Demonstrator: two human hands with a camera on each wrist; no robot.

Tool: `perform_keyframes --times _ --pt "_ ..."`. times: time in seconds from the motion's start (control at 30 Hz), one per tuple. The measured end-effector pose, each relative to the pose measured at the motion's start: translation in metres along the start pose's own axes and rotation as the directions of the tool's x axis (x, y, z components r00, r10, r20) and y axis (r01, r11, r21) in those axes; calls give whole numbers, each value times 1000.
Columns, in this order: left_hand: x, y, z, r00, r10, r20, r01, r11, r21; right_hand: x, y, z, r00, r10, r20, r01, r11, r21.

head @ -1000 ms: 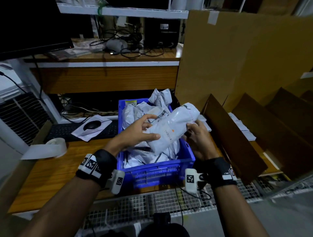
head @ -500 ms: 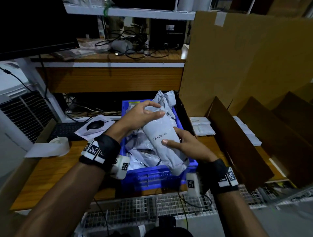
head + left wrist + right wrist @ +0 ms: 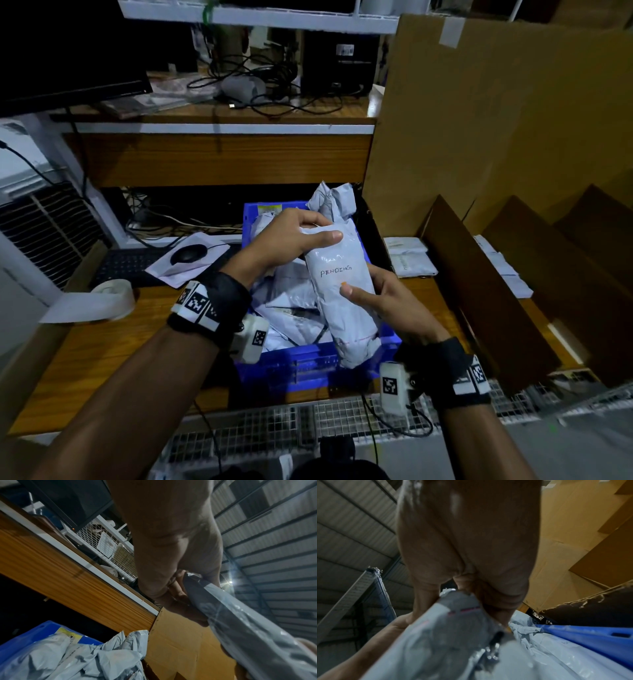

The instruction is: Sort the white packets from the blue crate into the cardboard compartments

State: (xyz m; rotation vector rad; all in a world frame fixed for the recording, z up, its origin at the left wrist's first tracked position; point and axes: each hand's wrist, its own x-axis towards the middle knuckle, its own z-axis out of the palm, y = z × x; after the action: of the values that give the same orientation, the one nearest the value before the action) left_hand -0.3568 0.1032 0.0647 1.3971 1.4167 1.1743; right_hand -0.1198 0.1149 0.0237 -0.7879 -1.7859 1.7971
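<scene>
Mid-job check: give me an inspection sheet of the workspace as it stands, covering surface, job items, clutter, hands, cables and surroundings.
Surface: brown wooden desk, wire mesh shelf along its near edge.
Job's things: white plastic packet marked PENDING held above the blue plastic crate, which holds more packets; brown cardboard compartments at right, flat white packets in two.
Clutter: white tape roll, black mouse on white paper, black keyboard.
Hands: left hand grips the packet's far end; right hand holds its middle.
Cables: tangle on the upper wooden shelf; more behind the crate.
Surroundings: black monitor upper left.
</scene>
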Motion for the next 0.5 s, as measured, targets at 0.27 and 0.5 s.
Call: perform_keyframes --times 0.27,0.5 --pt "17 -14 -6 998 -56 32 57 998 -27 18 11 -10 999 42 -8 -42 999 15" --pt "52 -87 -36 918 -256 -303 314 935 162 50 56 -41 887 189 -422 -208 978 1"
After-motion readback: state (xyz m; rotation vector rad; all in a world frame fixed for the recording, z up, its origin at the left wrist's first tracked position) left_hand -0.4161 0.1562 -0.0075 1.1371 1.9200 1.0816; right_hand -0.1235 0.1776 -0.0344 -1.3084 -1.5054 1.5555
